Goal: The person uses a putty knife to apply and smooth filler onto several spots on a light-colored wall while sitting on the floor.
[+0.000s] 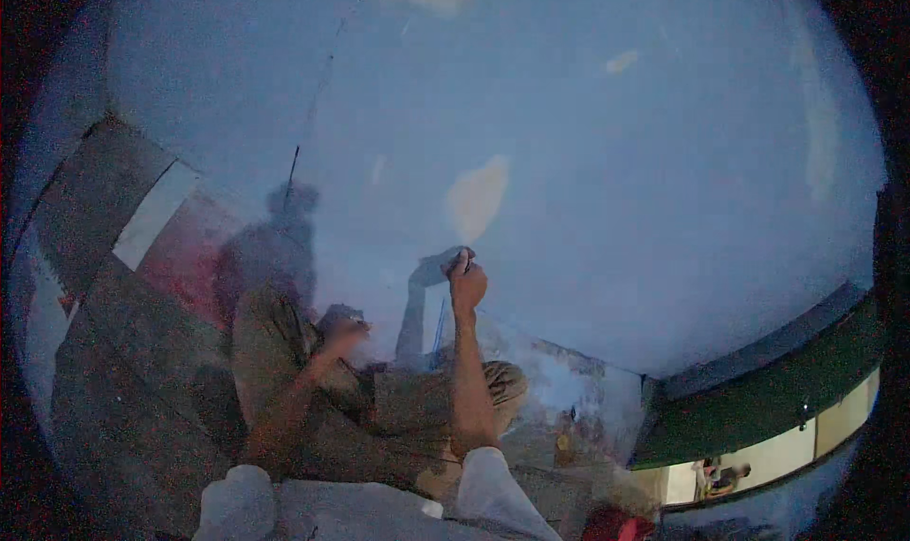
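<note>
My right hand (467,283) is raised against the blue wall (588,181), just below a pale, leaf-shaped patch (481,200). Its fingers are closed round something small and dark that I cannot make out. Low over my lap is my left hand (349,332), dim and partly blended with the shadows. Its fingers look curled round a dark thing whose kind does not show. My bent legs in brown trousers (417,403) lie between my arms and the wall. A shadow of my raised arm falls on the wall beside it.
At the left, a white strip (156,214) borders a reddish area (194,256) and dark grey surfaces. A long green ledge (758,389) runs along the right, above a lit pale strip where a person (728,479) appears. Something red (616,524) lies at the lower right.
</note>
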